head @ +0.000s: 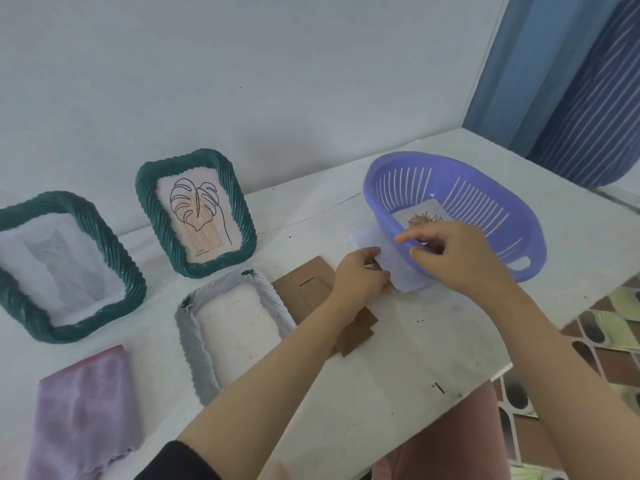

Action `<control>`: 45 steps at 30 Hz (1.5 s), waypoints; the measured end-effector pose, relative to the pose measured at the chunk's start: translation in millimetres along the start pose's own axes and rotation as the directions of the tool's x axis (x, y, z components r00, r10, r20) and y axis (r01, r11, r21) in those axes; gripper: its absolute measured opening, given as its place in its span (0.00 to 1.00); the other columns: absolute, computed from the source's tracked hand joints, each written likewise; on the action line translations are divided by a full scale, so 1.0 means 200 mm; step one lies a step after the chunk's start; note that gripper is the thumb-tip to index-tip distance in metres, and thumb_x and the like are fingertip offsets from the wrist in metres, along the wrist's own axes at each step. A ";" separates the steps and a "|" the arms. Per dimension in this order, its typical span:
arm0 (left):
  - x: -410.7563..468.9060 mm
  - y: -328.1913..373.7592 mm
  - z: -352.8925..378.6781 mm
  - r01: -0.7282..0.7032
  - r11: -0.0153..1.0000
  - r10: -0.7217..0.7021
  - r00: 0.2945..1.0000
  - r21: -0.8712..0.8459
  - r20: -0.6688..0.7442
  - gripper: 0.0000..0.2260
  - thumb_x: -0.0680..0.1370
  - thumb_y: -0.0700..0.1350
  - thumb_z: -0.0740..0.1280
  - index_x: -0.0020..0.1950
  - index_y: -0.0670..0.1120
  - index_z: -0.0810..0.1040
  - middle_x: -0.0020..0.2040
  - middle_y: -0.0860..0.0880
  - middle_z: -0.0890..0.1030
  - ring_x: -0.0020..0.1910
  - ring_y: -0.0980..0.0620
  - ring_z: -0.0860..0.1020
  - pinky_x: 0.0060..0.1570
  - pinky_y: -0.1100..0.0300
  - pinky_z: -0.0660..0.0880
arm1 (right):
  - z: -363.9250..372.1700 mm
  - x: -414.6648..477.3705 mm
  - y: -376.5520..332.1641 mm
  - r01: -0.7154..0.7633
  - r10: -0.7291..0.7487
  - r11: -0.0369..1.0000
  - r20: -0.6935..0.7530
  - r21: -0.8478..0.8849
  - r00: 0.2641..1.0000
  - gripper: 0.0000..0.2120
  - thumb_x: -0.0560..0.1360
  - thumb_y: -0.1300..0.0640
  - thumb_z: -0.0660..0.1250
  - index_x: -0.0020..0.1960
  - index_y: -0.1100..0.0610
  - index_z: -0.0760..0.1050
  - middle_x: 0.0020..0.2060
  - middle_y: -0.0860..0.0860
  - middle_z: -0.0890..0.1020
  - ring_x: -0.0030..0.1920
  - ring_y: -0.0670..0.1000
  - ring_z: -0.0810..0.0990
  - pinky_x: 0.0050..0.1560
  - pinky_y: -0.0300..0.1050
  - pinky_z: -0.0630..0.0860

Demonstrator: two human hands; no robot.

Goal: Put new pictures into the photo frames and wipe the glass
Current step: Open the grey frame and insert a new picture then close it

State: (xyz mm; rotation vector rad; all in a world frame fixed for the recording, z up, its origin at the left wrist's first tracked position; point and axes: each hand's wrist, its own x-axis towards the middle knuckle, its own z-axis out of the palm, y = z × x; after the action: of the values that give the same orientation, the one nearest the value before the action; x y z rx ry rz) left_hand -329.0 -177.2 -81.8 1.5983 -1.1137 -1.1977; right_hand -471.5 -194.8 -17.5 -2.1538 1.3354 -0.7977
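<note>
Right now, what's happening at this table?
A person is handling a white sheet beside the purple basket. The left hand pinches its near edge; the right hand is at its far end by the basket rim, grip unclear. Another picture lies in the basket. The white frame lies face down and open, its cardboard backing beside it. The leaf-print green frame and the other green frame stand near the wall. The cloth lies untouched.

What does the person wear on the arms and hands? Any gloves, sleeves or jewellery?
Neither the left hand nor the right hand wears a glove, and no ring or watch is visible. A black sleeve covers the left arm near the elbow only. The right arm is uncovered as far as the picture shows.
</note>
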 end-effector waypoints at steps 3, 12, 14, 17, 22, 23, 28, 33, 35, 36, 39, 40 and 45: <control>-0.03 0.00 0.01 -0.110 0.951 0.132 0.990 0.289 -0.056 0.23 0.73 0.40 0.66 0.68 0.44 0.69 0.62 0.43 0.73 0.54 0.45 0.77 0.58 0.55 0.73 | -0.01 0.00 -0.01 -0.018 0.018 1.000 0.018 0.011 1.000 0.11 0.71 0.63 0.67 0.49 0.51 0.82 0.40 0.45 0.81 0.35 0.43 0.77 0.37 0.24 0.71; 0.03 0.12 -0.06 -0.434 0.808 0.490 0.870 0.398 -0.046 0.23 0.76 0.57 0.63 0.70 0.58 0.65 0.75 0.49 0.58 0.73 0.51 0.56 0.67 0.54 0.59 | -0.16 0.17 0.06 -0.273 0.274 0.958 0.000 0.087 0.962 0.09 0.75 0.61 0.64 0.50 0.50 0.80 0.46 0.49 0.82 0.46 0.48 0.78 0.43 0.37 0.70; 0.05 0.12 -0.07 -0.414 0.794 0.465 0.886 0.445 -0.005 0.22 0.75 0.58 0.63 0.68 0.60 0.66 0.75 0.51 0.58 0.73 0.50 0.57 0.68 0.53 0.59 | -0.18 0.26 0.14 -0.362 0.364 0.927 -0.001 -0.099 0.931 0.11 0.74 0.61 0.64 0.53 0.51 0.79 0.53 0.53 0.80 0.49 0.51 0.75 0.46 0.40 0.68; 0.06 0.12 -0.07 -0.407 0.811 0.453 0.892 0.421 -0.011 0.21 0.74 0.59 0.64 0.66 0.60 0.68 0.75 0.53 0.60 0.73 0.52 0.57 0.67 0.54 0.60 | -0.17 0.34 0.23 -0.408 0.478 0.832 0.110 -0.376 0.872 0.17 0.72 0.60 0.67 0.61 0.54 0.74 0.62 0.56 0.75 0.59 0.56 0.73 0.50 0.43 0.67; 0.06 0.12 -0.07 -0.413 0.819 0.457 0.889 0.399 -0.018 0.21 0.74 0.59 0.65 0.65 0.60 0.68 0.74 0.54 0.61 0.73 0.54 0.58 0.64 0.59 0.59 | -0.12 0.38 0.26 -0.371 0.587 0.715 0.221 -0.592 0.779 0.34 0.67 0.55 0.75 0.67 0.59 0.65 0.62 0.58 0.74 0.59 0.59 0.74 0.48 0.45 0.70; 0.06 0.12 -0.07 -0.414 0.820 0.457 0.889 0.396 -0.017 0.21 0.73 0.59 0.65 0.65 0.61 0.69 0.74 0.54 0.61 0.73 0.54 0.58 0.64 0.59 0.59 | -0.12 0.39 0.26 -0.377 0.590 0.717 0.221 -0.586 0.777 0.36 0.66 0.55 0.76 0.68 0.59 0.63 0.62 0.58 0.73 0.59 0.59 0.73 0.47 0.46 0.70; 0.06 0.12 -0.07 -0.415 0.824 0.455 0.890 0.386 -0.014 0.21 0.73 0.58 0.65 0.66 0.59 0.69 0.74 0.54 0.61 0.73 0.54 0.58 0.63 0.60 0.58 | -0.12 0.41 0.30 -0.445 0.580 0.733 0.133 -0.515 0.803 0.29 0.67 0.67 0.71 0.64 0.62 0.63 0.53 0.60 0.74 0.48 0.59 0.73 0.41 0.46 0.69; 0.06 0.12 -0.06 -0.400 0.828 0.441 0.897 0.392 -0.016 0.22 0.74 0.59 0.65 0.67 0.60 0.67 0.75 0.54 0.60 0.72 0.55 0.58 0.60 0.63 0.57 | -0.15 0.40 0.34 -0.421 0.489 0.771 0.021 -0.477 0.872 0.19 0.70 0.68 0.65 0.60 0.63 0.68 0.54 0.61 0.75 0.50 0.60 0.74 0.46 0.49 0.72; 0.06 0.12 -0.06 -0.403 0.824 0.443 0.897 0.399 -0.009 0.22 0.74 0.59 0.65 0.67 0.60 0.67 0.75 0.54 0.60 0.72 0.55 0.58 0.60 0.63 0.57 | -0.16 0.40 0.34 -0.405 0.448 0.780 -0.026 -0.478 0.894 0.18 0.70 0.67 0.65 0.59 0.63 0.69 0.53 0.61 0.76 0.52 0.61 0.75 0.46 0.49 0.73; 0.06 0.12 -0.07 -0.406 0.820 0.445 0.896 0.404 -0.002 0.22 0.74 0.59 0.65 0.67 0.60 0.67 0.75 0.54 0.59 0.73 0.54 0.57 0.61 0.62 0.57 | -0.17 0.40 0.33 -0.399 0.426 0.782 -0.055 -0.479 0.903 0.17 0.70 0.68 0.64 0.58 0.63 0.70 0.53 0.61 0.77 0.52 0.61 0.75 0.46 0.48 0.73; 0.06 0.11 -0.08 -0.415 0.816 0.449 0.893 0.402 0.010 0.23 0.74 0.58 0.64 0.68 0.59 0.66 0.75 0.54 0.60 0.73 0.54 0.57 0.63 0.61 0.57 | -0.19 0.39 0.31 -0.379 0.338 0.795 -0.174 -0.473 0.925 0.15 0.69 0.68 0.64 0.55 0.63 0.73 0.52 0.62 0.78 0.52 0.62 0.75 0.45 0.48 0.70; 0.05 0.11 -0.08 -0.414 0.826 0.448 0.894 0.383 -0.001 0.23 0.75 0.58 0.64 0.69 0.58 0.66 0.75 0.54 0.60 0.73 0.55 0.57 0.62 0.62 0.57 | -0.21 0.38 0.30 -0.372 0.304 0.807 -0.217 -0.458 0.928 0.15 0.69 0.67 0.65 0.55 0.61 0.73 0.51 0.61 0.78 0.52 0.62 0.75 0.45 0.47 0.69; -0.03 0.18 -0.16 -0.468 0.867 0.492 0.859 0.171 -0.142 0.15 0.77 0.48 0.64 0.64 0.55 0.70 0.64 0.57 0.72 0.62 0.58 0.71 0.60 0.66 0.68 | -0.23 0.28 0.14 -0.162 0.105 0.974 -0.316 -0.159 0.943 0.15 0.71 0.63 0.66 0.55 0.53 0.73 0.38 0.54 0.82 0.42 0.55 0.79 0.44 0.45 0.72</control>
State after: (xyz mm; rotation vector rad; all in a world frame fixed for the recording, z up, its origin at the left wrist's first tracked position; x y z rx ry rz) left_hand -304.4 -176.3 -40.3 1.3722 -1.3891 -0.6440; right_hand -500.9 -262.1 10.0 -2.1071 1.7537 -1.0201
